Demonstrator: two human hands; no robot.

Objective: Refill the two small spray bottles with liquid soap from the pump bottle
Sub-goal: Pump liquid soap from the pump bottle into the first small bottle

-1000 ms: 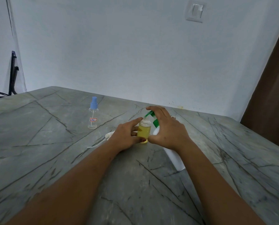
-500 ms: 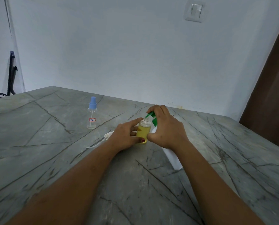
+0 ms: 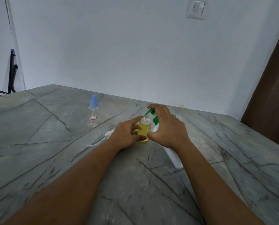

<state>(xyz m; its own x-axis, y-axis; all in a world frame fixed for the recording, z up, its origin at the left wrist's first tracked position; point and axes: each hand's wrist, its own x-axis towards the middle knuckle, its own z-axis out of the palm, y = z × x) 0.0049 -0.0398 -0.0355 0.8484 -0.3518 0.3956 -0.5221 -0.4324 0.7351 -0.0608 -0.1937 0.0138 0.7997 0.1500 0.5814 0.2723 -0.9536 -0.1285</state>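
Filling the open spray bottle at the pump

We see the left hand (image 3: 127,135) wrapped around a small clear spray bottle (image 3: 144,128) that stands upright on the grey veined table (image 3: 54,151), its fingers curled narrow about the lower body and the thumb lying along the near side. The bottle has no cap on it; its threaded neck is bare, and yellow liquid fills most of the body

The right hand (image 3: 166,129) lies over the top of the white pump bottle (image 3: 172,155), fingers bent down on the green pump head (image 3: 151,113), whose spout reaches over the open neck of the small bottle. We cannot tell how far the pump is pressed. The pump bottle's body shows below the right wrist, touching or just beside the small bottle; the hand hides where they meet

Just left of the left hand a white spray cap with its thin dip tube (image 3: 103,138) lies loose on the table. Well apart, farther back and to the left, the second spray bottle (image 3: 92,113) stands upright with its blue cap on; it carries a small white label with a red border, and looks empty

Behind the table we see a pale wall with a light switch (image 3: 196,8)
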